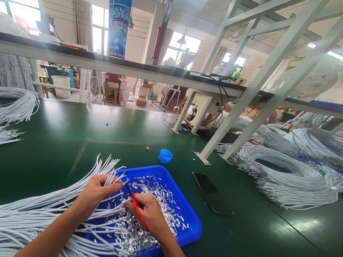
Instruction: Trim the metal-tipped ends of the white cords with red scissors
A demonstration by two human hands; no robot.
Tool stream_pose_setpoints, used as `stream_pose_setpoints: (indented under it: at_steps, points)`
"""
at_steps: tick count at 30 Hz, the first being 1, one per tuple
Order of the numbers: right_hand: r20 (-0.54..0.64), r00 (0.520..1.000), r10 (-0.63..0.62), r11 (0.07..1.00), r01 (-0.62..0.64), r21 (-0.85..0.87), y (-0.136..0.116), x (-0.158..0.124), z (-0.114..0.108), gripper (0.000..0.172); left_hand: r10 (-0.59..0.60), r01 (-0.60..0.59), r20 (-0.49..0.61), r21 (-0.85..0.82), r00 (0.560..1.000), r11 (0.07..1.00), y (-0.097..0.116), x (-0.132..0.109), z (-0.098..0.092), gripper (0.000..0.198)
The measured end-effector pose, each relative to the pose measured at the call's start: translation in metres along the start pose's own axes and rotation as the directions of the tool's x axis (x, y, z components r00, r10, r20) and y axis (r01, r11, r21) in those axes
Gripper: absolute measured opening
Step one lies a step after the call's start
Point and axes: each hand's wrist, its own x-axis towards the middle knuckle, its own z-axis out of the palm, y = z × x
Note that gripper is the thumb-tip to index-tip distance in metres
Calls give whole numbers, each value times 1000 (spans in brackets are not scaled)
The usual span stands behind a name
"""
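A blue tray (pixel 190 216) lies on the green table in front of me, full of small silvery metal sleeves (pixel 151 192). A thick bundle of white cords (pixel 16 220) fans from the lower left over the tray's left edge. My left hand (pixel 96 192) is closed on the ends of a few of these cords. My right hand (pixel 150 215) grips a red-handled tool (pixel 138 210), its dark tip pointing toward the cord ends by my left fingers.
A black phone (pixel 212 194) lies right of the tray and a small blue cap (pixel 165 155) behind it. Coiled white cords (pixel 290 180) pile up at right and at far left (pixel 1 109). A white metal frame (pixel 258 81) and a shelf carrying a blue spray can (pixel 119 13) stand ahead.
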Motion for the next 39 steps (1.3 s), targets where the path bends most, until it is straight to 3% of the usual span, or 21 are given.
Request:
stream_pose_setpoints:
  at_steps: [6,12,14,18,21,24,26,28,30,32,34,36,38,39]
  points:
    - [10,1000,2,1000,-2,19,0,0,1,39,120,-123,30,134,992,983,0,0,-1,31]
    - [-8,1000,24,1000,-24,9,-2,-1,2,44,323,-308,27,386,946,869,-5,4,-7,23]
    - [-14,1000,7,1000,-7,1,-2,-1,3,42,236,-242,56,290,970,926,-5,3,-7,23]
    - [-19,997,-69,997,68,-32,1,1,2,33,-42,43,172,-3,984,999,-3,1,-5,28]
    - [-39,998,-55,996,52,-71,5,3,-5,27,-123,135,120,-93,985,987,-3,1,-2,30]
    - [-95,994,62,983,-45,178,5,5,-6,28,-116,120,86,-48,990,992,-3,2,0,32]
    - [-82,986,143,873,-86,481,1,5,-1,31,-62,57,116,43,991,997,-4,2,1,33]
    - [-47,982,182,734,-103,671,-3,4,7,33,-6,-16,169,127,986,992,-6,2,2,34]
    - [-62,979,192,701,-92,707,-6,2,15,30,33,-74,198,204,980,976,-9,3,3,34]
    - [-171,976,135,801,-6,599,-8,-1,20,24,48,-95,154,313,987,945,-14,4,5,36]
    - [-335,942,7,907,135,398,-8,-3,22,23,60,-76,50,428,997,900,-17,5,7,40]
    - [-408,912,-50,933,189,308,-7,-3,22,24,71,-63,-2,457,997,888,-18,5,7,41]
    - [-362,929,80,858,120,499,-6,0,20,27,63,-72,36,377,997,923,-16,4,7,40]
    - [-302,938,172,768,64,638,-4,2,18,30,44,-63,66,316,997,947,-15,4,6,39]
